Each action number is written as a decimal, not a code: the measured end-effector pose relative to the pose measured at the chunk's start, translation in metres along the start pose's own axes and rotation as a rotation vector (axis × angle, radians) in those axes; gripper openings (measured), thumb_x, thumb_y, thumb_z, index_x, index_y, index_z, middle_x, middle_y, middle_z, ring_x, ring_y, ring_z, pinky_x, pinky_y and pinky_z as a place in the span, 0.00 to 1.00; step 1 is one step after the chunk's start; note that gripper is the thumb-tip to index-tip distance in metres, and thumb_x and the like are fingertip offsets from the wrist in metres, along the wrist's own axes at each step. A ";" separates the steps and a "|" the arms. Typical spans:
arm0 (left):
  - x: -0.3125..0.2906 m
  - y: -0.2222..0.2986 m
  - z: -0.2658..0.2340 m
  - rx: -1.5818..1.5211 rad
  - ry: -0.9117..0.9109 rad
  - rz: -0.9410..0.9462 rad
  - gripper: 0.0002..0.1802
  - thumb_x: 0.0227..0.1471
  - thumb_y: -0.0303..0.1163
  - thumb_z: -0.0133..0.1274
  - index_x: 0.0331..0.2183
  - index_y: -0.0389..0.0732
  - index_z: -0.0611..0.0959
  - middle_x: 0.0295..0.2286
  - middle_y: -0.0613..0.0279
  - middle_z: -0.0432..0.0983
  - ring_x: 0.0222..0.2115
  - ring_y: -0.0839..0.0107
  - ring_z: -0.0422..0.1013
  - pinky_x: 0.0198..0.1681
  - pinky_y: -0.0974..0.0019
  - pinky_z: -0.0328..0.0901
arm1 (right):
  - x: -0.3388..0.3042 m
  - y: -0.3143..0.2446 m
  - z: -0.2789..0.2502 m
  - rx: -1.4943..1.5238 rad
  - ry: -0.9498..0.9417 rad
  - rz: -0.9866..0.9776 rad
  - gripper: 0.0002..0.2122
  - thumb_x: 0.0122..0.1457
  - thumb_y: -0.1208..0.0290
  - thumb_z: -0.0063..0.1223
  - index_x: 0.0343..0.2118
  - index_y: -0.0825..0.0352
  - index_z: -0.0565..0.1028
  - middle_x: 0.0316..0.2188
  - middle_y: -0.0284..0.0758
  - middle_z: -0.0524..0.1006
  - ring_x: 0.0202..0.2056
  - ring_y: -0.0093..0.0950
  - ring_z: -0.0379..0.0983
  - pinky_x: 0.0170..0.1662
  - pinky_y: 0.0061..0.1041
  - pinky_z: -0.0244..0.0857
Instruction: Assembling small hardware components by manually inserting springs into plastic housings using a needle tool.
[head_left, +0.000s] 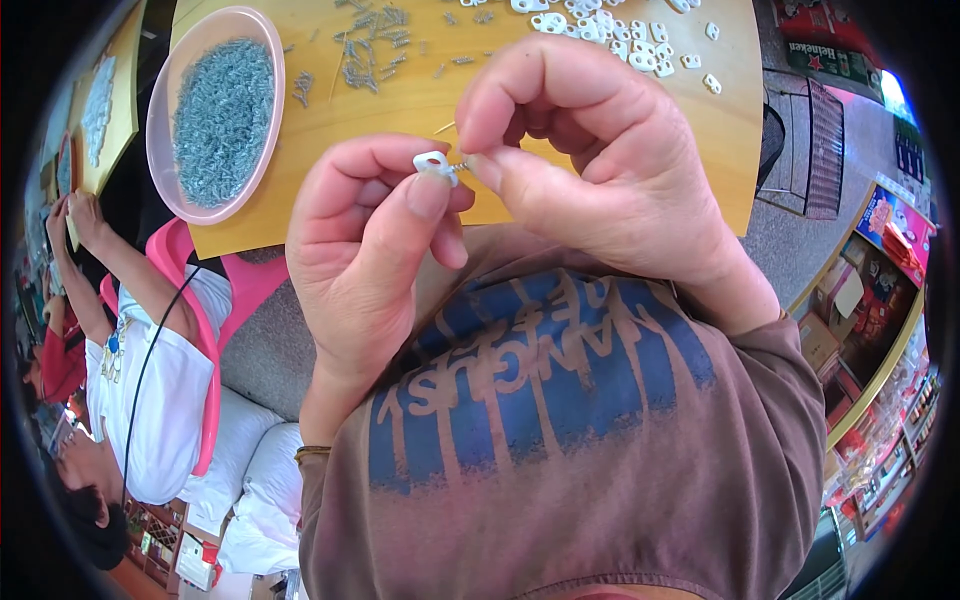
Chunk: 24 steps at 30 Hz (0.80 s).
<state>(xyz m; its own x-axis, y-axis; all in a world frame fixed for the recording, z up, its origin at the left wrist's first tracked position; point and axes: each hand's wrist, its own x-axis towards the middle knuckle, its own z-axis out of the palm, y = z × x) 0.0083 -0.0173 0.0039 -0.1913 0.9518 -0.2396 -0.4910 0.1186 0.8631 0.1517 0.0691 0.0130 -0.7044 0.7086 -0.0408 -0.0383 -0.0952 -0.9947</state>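
White plastic clip is at upper centre of the head view, pinched between thumb and finger of the left hand, perhaps for keeping it steady; the right hand pinches a coiled metal piece beside it, seemingly for aligning both. Pink bowl of small metal pieces, upper left, and loose white pieces, top, are probably placed for easy reach

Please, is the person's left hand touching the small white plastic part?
Touching: the head view shows the left hand pinching the white plastic part at its thumb tip.
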 end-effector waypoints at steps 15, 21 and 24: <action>-0.001 0.004 -0.001 0.058 0.013 0.014 0.07 0.48 0.23 0.49 0.33 0.32 0.72 0.25 0.56 0.74 0.18 0.80 0.67 0.21 0.81 0.62 | -0.002 -0.003 0.004 -0.126 0.028 -0.060 0.06 0.48 0.85 0.46 0.30 0.71 0.69 0.28 0.31 0.69 0.31 0.17 0.66 0.36 0.16 0.62; -0.002 0.004 0.001 0.041 0.004 0.008 0.07 0.48 0.23 0.49 0.33 0.32 0.72 0.25 0.55 0.74 0.17 0.80 0.66 0.20 0.81 0.62 | -0.006 -0.001 0.003 -0.145 0.010 -0.122 0.06 0.48 0.85 0.47 0.31 0.71 0.69 0.29 0.33 0.69 0.32 0.19 0.67 0.37 0.16 0.62; -0.002 0.005 0.001 0.048 -0.003 0.005 0.07 0.48 0.23 0.49 0.33 0.32 0.72 0.25 0.55 0.74 0.17 0.80 0.66 0.20 0.81 0.62 | -0.006 0.002 0.003 -0.167 0.033 -0.178 0.06 0.48 0.86 0.46 0.30 0.71 0.69 0.29 0.33 0.69 0.32 0.20 0.67 0.36 0.17 0.62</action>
<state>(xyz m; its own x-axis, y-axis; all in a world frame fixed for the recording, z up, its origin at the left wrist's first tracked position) 0.0077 -0.0185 0.0092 -0.1909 0.9532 -0.2343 -0.4487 0.1276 0.8845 0.1535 0.0630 0.0115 -0.6731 0.7268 0.1367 -0.0403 0.1484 -0.9881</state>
